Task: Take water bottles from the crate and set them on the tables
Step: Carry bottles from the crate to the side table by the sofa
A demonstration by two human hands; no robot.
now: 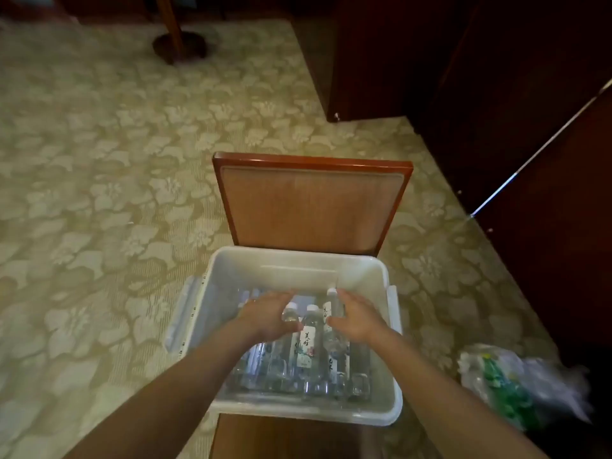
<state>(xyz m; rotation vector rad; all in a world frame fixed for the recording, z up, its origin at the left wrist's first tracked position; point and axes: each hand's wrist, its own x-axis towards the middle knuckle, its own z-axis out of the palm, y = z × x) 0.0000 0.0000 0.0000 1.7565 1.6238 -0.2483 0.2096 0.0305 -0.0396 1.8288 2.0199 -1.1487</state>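
White plastic crate (pixel 231 276) holds clear, white-capped, labelled water bottles (pixel 309 342); left hand (pixel 268 318), right hand (pixel 357 318) each grasp one.

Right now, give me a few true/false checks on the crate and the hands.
The crate is empty: false, bottles lie in it.
The crate sits on the floor: false, it rests on a wooden chair.
Both hands reach into the crate: true, left hand and right hand.
Visible bottle caps are white: true.
The left hand holds nothing: false, its fingers curl round a bottle.
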